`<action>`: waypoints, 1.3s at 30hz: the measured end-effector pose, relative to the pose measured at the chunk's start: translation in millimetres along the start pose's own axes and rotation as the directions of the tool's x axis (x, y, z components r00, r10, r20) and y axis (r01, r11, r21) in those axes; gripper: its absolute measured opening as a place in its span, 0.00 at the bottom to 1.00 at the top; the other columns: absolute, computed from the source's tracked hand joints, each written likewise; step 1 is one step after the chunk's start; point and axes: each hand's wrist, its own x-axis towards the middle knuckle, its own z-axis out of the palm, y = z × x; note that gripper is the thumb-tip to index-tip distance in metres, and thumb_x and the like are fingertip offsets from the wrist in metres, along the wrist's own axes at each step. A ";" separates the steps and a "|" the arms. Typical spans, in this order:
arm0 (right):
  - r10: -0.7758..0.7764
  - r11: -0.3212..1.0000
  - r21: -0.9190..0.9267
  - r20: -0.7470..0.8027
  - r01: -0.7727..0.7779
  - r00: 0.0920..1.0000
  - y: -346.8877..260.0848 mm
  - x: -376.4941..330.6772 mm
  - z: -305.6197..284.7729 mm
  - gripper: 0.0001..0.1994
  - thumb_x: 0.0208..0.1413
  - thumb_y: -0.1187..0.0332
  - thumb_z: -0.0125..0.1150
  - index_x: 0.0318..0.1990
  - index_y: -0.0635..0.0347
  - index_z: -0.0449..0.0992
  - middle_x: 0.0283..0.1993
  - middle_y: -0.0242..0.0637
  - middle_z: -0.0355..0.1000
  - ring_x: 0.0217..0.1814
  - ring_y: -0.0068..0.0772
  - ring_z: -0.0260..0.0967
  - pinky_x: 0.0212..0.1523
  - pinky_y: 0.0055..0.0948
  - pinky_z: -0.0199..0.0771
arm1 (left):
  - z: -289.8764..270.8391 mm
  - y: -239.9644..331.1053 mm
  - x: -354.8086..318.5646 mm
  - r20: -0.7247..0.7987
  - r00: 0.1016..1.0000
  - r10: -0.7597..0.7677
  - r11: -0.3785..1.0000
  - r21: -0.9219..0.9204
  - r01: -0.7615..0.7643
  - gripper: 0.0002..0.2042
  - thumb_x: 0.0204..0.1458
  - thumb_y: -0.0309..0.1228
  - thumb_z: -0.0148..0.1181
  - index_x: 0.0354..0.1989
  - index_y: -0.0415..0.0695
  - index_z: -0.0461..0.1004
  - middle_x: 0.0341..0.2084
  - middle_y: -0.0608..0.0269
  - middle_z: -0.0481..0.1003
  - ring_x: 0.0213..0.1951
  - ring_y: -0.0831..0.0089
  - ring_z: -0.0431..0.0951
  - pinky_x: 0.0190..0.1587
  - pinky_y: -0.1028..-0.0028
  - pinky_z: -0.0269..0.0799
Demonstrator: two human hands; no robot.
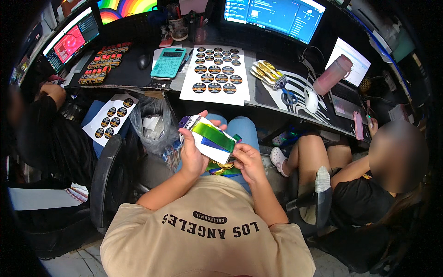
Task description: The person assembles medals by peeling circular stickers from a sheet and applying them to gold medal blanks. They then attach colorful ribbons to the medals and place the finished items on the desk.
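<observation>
Above my lap I hold a white card-like piece (210,150) with a shiny green ribbon (213,135) lying across it and some blue ribbon beneath. My left hand (195,154) grips its left side, thumb in front and fingers behind. A purple printed end shows at its upper left corner. At the lower right corner my right hand (249,161) pinches the ribbon and card edge between thumb and fingers. Below them, gold medals (223,166) with green and blue ribbons rest on my lap, partly hidden by the card.
The desk ahead carries a sheet of round black stickers (214,99), a teal calculator (166,63), gold medals in a bundle (267,72), blue scissors (289,98) and a white mouse (311,99). A plastic bag (154,122) hangs at left. People sit on both sides.
</observation>
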 end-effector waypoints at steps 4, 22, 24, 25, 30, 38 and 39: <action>0.020 0.997 -0.071 -0.012 -0.020 1.000 7.4 -6.8 -18.3 0.03 0.59 0.74 0.61 0.37 0.63 0.76 0.32 0.29 0.72 0.23 0.11 0.57 0.19 0.14 0.50 | -5.4 -3.4 -2.8 -0.071 0.997 0.031 0.994 0.104 -0.023 0.36 0.63 0.60 0.31 0.67 0.40 0.52 0.55 0.46 0.69 0.57 0.52 0.71 0.58 0.56 0.69; -0.836 0.258 -0.832 0.063 0.491 0.546 -37.7 -33.8 -20.9 0.05 0.50 0.79 0.64 0.33 0.66 0.74 0.33 0.39 0.70 0.34 0.34 0.68 0.36 0.30 0.68 | -34.0 23.9 8.2 -0.231 0.966 0.115 0.874 0.485 0.012 0.42 0.55 0.69 0.26 0.72 0.55 0.43 0.63 0.53 0.63 0.61 0.56 0.68 0.56 0.52 0.69; -0.675 0.677 -0.490 -0.115 0.550 0.728 -20.0 -15.7 -8.6 0.04 0.53 0.79 0.63 0.35 0.66 0.73 0.36 0.36 0.69 0.37 0.28 0.66 0.37 0.25 0.67 | -31.4 7.2 -8.7 -0.090 0.996 -0.008 0.926 0.376 0.041 0.42 0.57 0.66 0.39 0.72 0.48 0.45 0.64 0.54 0.60 0.59 0.61 0.70 0.56 0.61 0.69; -0.591 0.741 -0.435 -0.064 0.511 0.804 -8.2 -7.1 -1.3 0.04 0.56 0.79 0.62 0.35 0.67 0.73 0.40 0.34 0.68 0.39 0.21 0.64 0.39 0.19 0.65 | -30.4 -1.3 -12.1 0.050 0.980 0.193 0.778 0.600 -0.184 0.39 0.58 0.59 0.47 0.69 0.44 0.50 0.62 0.53 0.63 0.57 0.64 0.71 0.55 0.65 0.69; -0.373 0.684 -0.658 0.053 0.314 0.926 14.2 23.1 30.6 0.07 0.57 0.78 0.61 0.42 0.65 0.76 0.43 0.33 0.69 0.35 0.16 0.63 0.36 0.16 0.67 | -72.3 -14.0 -4.0 -0.195 0.900 0.390 0.635 0.765 -0.109 0.19 0.58 0.26 0.61 0.57 0.36 0.70 0.48 0.61 0.75 0.48 0.75 0.74 0.52 0.72 0.71; -0.972 -0.084 -0.940 0.150 0.332 0.179 -212.1 -74.7 -31.8 0.18 0.61 0.61 0.49 0.50 0.66 0.74 0.51 0.42 0.68 0.40 0.29 0.67 0.42 0.24 0.73 | -301.0 16.6 83.5 -0.384 0.529 0.757 0.229 0.914 0.336 0.29 0.54 0.43 0.64 0.55 0.32 0.67 0.45 0.36 0.76 0.47 0.43 0.76 0.50 0.59 0.69; -0.983 -0.109 -0.970 0.137 0.215 0.121 -238.2 -86.6 -47.6 0.18 0.61 0.61 0.49 0.50 0.66 0.74 0.51 0.42 0.68 0.41 0.29 0.67 0.42 0.24 0.72 | -321.7 9.3 88.4 -0.430 0.542 0.722 0.208 0.882 0.423 0.27 0.53 0.42 0.65 0.53 0.34 0.68 0.44 0.37 0.76 0.47 0.43 0.76 0.50 0.58 0.69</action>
